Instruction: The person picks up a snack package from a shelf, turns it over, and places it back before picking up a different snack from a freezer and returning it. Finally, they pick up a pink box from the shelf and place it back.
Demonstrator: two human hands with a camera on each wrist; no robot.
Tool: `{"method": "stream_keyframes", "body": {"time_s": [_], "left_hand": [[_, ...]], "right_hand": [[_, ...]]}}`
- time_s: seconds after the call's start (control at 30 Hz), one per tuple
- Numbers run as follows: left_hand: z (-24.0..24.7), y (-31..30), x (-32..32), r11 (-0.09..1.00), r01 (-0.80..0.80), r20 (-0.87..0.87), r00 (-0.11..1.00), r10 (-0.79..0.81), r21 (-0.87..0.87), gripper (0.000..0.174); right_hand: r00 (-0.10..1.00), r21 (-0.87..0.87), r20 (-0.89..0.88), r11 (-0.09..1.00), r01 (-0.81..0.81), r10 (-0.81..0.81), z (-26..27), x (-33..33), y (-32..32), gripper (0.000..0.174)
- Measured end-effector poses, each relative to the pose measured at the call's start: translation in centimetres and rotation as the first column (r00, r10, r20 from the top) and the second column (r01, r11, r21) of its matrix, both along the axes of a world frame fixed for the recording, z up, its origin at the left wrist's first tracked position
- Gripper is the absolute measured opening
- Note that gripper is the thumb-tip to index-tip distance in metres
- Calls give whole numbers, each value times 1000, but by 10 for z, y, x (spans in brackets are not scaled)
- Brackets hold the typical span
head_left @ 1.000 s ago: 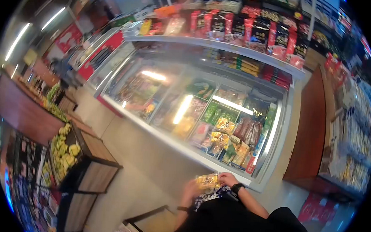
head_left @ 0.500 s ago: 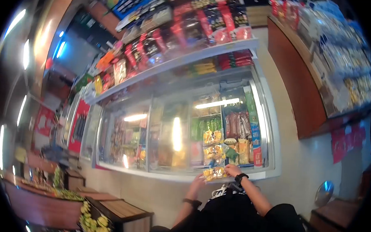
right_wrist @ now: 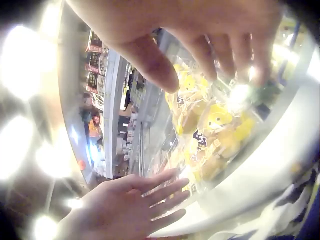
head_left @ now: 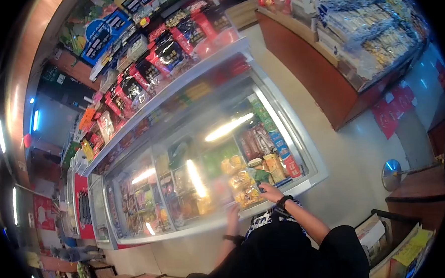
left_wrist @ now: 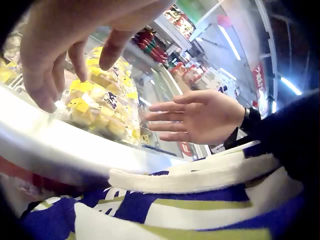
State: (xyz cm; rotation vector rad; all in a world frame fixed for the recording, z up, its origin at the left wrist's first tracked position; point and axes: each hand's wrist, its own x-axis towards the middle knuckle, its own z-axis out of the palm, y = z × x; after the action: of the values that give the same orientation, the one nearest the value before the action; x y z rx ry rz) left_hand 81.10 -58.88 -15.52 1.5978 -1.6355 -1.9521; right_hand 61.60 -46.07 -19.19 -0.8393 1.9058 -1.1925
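A clear bag with yellow print and dark lettering lies inside the chest freezer, just behind its front rim, beside other yellow-printed bags. Above it, the right hand hangs with its fingers apart and loosely bent. To the left, at the freezer's front edge, is the left hand; its fingers look straight in the right wrist view. Neither hand grips anything. In the left wrist view, the bag sits right under the left hand's fingers, with the flat, spread right hand farther back.
Fogged glass covers the freezer's left part. Red and black packages line the shelf behind it. A brown-sided display stand with bagged goods is at the right. Several boxes stand at lower right, near the person's sleeve.
The hands held the yellow-printed bag in front of the freezer, then moved it over the rim. Now it lies inside, and both hands have let go. The head view has turned.
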Motion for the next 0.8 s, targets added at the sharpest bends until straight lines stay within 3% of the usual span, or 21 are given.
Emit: {"method": "stream_keyframes", "body": {"time_s": [0.1,0.13,0.23,0.27,0.3,0.37,0.43,0.5,0.57,0.63,0.67,0.7,0.77,0.8], "left_hand": [[-4,1,5,993,94,-38,995,-97,-73,37],[-14,-2,8,984,136,-49,989,-142,-112,35],[-21,1,26,975,195,-64,977,-203,-111,32],[-21,4,25,974,211,-76,973,-218,-89,31],[-24,7,30,958,276,-75,957,-281,-77,31],[-38,12,49,914,403,-76,911,-405,-49,29],[-26,35,67,877,384,-84,902,-423,-288,31],[-66,40,94,594,540,148,801,-580,-597,34],[-88,52,123,576,699,325,711,-624,-423,33],[-80,70,136,628,776,379,563,-734,62,30],[-80,73,143,578,788,355,489,-797,213,30],[-90,77,154,505,825,294,431,-853,255,29],[-111,78,173,388,882,198,344,-918,267,29],[-119,79,179,352,898,170,316,-934,265,29]], "right_hand": [[991,102,97,992,78,-88,1,11,21,42],[979,52,110,985,165,-170,6,19,30,36],[974,201,150,969,141,-172,-1,41,56,32],[987,181,54,974,138,-150,-47,50,65,28],[992,237,-90,965,111,-92,-55,59,74,26],[986,314,-135,939,139,-100,-35,77,97,26],[972,162,-136,964,213,-192,-23,104,127,24],[983,325,21,931,167,-184,-8,127,157,24],[974,467,-169,857,216,-153,-2,156,191,23],[989,535,6,836,123,-150,-19,174,235,29],[972,584,2,789,190,-235,-27,186,256,31],[949,624,-4,741,249,-315,-34,195,274,33],[902,639,-201,646,417,-383,-24,220,298,34],[914,691,-155,620,371,-374,-21,229,309,33]]}}
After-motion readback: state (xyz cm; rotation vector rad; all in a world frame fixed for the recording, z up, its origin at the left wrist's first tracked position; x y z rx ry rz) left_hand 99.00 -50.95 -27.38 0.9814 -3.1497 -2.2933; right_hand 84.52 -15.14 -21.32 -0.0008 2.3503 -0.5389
